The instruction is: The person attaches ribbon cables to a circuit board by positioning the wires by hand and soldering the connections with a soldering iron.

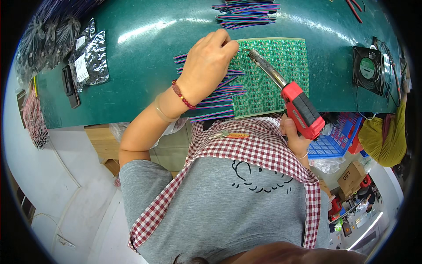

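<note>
A green circuit board panel (272, 99) with rows of small components lies on the table's near edge. Along its left side, several short multicoloured wires (215, 103) stick out, some running under my left wrist. My left hand (210, 57) is closed in a pinch at the panel's upper left corner; what its fingers hold is hidden. From the right, my right hand (292, 132) grips a red and black soldering gun (301, 110), partly hidden behind the handle. The gun's metal tip points up and left, close to the left fingertips; whether it touches the panel I cannot tell.
Bundles of wires (246, 13) lie beyond the panel. At right stands a black fan (368, 70), with a blue basket (329, 143) below the table edge. Plastic bags (90, 61) and a black case (71, 86) lie left. Red and white wires (35, 116) hang at the far left.
</note>
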`<state>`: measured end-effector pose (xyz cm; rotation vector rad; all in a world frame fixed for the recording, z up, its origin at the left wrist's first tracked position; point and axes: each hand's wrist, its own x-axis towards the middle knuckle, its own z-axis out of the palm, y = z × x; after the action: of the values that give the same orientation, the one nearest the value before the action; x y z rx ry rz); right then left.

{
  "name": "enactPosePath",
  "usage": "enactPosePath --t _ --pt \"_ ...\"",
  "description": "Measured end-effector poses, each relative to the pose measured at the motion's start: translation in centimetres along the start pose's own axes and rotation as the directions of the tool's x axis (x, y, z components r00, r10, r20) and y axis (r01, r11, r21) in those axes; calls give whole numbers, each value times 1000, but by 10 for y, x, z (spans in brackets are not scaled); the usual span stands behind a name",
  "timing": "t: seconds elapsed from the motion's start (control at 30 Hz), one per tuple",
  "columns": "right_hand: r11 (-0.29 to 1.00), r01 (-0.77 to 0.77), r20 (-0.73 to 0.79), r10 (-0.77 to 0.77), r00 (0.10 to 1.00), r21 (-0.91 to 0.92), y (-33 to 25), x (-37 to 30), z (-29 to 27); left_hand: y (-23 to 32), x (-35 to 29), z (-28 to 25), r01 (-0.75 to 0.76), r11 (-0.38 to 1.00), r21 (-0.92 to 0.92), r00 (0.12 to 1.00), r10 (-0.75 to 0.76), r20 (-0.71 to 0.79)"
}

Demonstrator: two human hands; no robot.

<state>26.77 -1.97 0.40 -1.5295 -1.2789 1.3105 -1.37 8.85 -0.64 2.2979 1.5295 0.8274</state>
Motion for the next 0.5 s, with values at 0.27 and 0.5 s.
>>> enactPosePath --t 0.27,0.5 --pt "981 87 147 -62 987 -171 2 2 -9 0 0 -1 9 1000 -14 1000 -9 4" --pt "986 108 33 -105 994 -127 2 1 -3 -1 0 -1 7 999 -37 1000 -7 7"
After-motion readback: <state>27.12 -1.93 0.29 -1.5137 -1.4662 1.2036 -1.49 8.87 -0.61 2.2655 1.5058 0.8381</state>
